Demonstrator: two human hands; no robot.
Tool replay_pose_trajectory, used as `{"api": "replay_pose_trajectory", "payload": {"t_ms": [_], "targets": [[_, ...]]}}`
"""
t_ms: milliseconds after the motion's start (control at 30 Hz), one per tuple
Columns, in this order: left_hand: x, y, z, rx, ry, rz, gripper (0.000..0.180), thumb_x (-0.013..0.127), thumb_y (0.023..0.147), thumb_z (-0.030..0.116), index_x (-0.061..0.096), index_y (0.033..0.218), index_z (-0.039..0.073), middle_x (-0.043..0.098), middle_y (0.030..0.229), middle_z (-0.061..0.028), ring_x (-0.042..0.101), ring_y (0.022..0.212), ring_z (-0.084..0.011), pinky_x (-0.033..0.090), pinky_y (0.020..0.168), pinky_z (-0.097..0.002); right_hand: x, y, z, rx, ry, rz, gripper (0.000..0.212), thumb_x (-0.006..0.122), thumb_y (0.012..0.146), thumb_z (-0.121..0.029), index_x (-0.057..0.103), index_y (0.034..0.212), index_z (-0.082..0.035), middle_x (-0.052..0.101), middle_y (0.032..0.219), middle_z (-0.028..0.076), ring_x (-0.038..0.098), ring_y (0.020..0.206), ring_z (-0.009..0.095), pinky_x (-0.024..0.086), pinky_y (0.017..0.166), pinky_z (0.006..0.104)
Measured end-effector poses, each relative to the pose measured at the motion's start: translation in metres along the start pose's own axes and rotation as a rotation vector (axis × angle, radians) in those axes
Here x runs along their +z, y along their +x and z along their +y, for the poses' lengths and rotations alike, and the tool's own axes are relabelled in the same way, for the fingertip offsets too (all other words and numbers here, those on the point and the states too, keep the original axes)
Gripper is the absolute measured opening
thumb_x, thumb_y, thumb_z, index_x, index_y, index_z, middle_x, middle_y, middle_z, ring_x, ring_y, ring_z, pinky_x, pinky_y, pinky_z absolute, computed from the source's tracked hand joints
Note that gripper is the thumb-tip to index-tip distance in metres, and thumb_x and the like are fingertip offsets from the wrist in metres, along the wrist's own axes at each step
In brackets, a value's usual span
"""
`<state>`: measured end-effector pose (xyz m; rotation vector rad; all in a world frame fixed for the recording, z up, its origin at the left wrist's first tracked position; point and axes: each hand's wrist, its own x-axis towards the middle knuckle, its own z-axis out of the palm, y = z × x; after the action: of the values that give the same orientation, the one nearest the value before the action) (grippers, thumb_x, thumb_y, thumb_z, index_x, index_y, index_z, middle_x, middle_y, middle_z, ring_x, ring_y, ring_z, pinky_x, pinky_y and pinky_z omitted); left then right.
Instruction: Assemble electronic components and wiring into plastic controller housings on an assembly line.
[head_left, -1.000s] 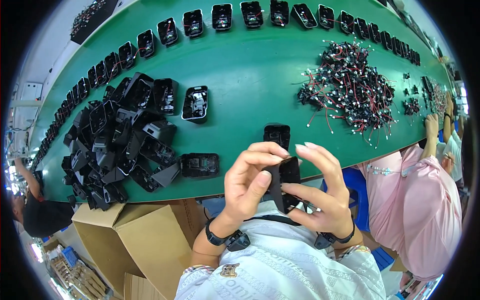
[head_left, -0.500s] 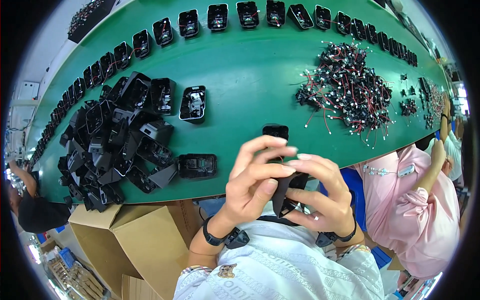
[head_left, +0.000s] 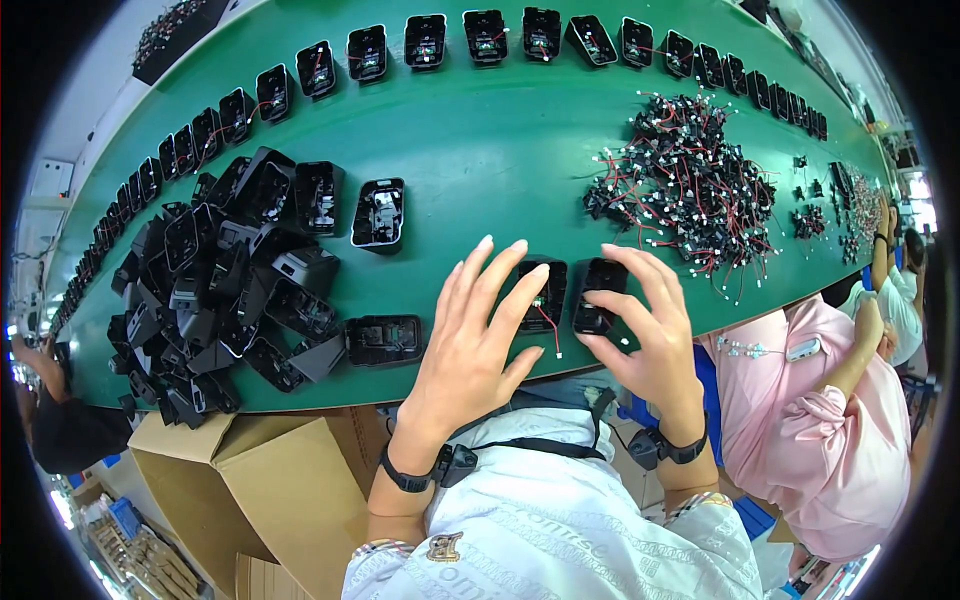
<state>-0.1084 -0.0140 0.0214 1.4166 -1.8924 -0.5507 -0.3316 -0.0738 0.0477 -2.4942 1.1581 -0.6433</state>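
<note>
Black housing [head_left: 600, 303] now sits at tabletop [head_left: 480, 160], fingers of right hand [head_left: 657, 345] pinching it, freeing left hand [head_left: 462, 350], its fingers spread over adjacent wired housing [head_left: 555, 290].

I have an open-faced black plastic housing [head_left: 600, 278] at the right hand [head_left: 655, 345], hollow side up, its length pointing away from the wrists; fingers hide part of its interior and the thumb sits by its near end. Just beside it, partly behind the left hand's [head_left: 465, 350] spread fingers, I see a second black housing [head_left: 556, 288], also hollow side up. From it a thin red wire [head_left: 552, 327] trails nearer, ending in a small white connector [head_left: 559, 355] beside the left thumb.
</note>
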Motion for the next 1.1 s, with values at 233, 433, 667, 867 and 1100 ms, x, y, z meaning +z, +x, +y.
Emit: {"api": "replay_pose_trajectory", "payload": {"t_ms": [233, 433, 667, 867, 1100], "targets": [[0.005, -0.001, -0.006, -0.019, 0.034, 0.097, 0.080, 0.085, 0.066, 0.005, 0.053, 0.139, 0.006, 0.052, 0.144, -0.0139, 0.049, 0.135, -0.0380, 0.040, 0.110, -0.0484, 0.020, 0.005, 0.000, -0.001, 0.129, 0.039, 0.038, 0.085, 0.063, -0.004, 0.062, 0.094, -0.006, 0.055, 0.143, 0.017, 0.053, 0.128, 0.038, 0.045, 0.104, 0.0457], [0.014, -0.006, -0.001, -0.084, -0.016, 0.236, 0.076, 0.082, 0.069, 0.000, 0.053, 0.139, 0.005, 0.052, 0.142, -0.0192, 0.051, 0.132, -0.0392, 0.046, 0.106, -0.0456, 0.028, 0.007, 0.002, -0.004, 0.277, 0.001, 0.041, 0.085, 0.068, -0.005, 0.052, 0.093, -0.007, 0.048, 0.150, 0.019, 0.053, 0.130, 0.039, 0.044, 0.103, 0.0456], [-0.016, -0.033, 0.018, -0.065, 0.085, 0.317, 0.052, 0.079, 0.073, -0.002, 0.062, 0.122, 0.003, 0.055, 0.133, -0.0192, 0.056, 0.122, -0.0393, 0.051, 0.093, -0.0433, -0.004, -0.004, -0.001, -0.032, 0.258, -0.003, 0.041, 0.086, 0.068, -0.007, 0.055, 0.094, -0.007, 0.045, 0.151, 0.023, 0.052, 0.130, 0.040, 0.044, 0.105, 0.0438], [-0.027, -0.055, 0.008, -0.163, 0.330, 0.489, 0.041, 0.079, 0.073, 0.000, 0.066, 0.111, 0.006, 0.059, 0.123, -0.0125, 0.053, 0.121, -0.0375, 0.044, 0.101, -0.0479, -0.017, -0.007, 0.029, 0.095, 0.042, 0.159, 0.023, 0.074, 0.075, 0.005, 0.067, 0.095, -0.002, 0.068, 0.114, 0.014, 0.069, 0.100, 0.028, 0.054, 0.082, 0.0362], [-0.012, -0.047, 0.005, -0.187, 0.437, 0.513, 0.036, 0.082, 0.073, 0.004, 0.069, 0.107, 0.008, 0.061, 0.125, -0.0138, 0.052, 0.126, -0.0404, 0.042, 0.103, -0.0495, -0.004, 0.019, 0.024, 0.121, -0.071, 0.095, 0.033, 0.075, 0.077, 0.002, 0.073, 0.108, -0.009, 0.063, 0.099, 0.009, 0.062, 0.087, 0.026, 0.050, 0.077, 0.0359]]}}
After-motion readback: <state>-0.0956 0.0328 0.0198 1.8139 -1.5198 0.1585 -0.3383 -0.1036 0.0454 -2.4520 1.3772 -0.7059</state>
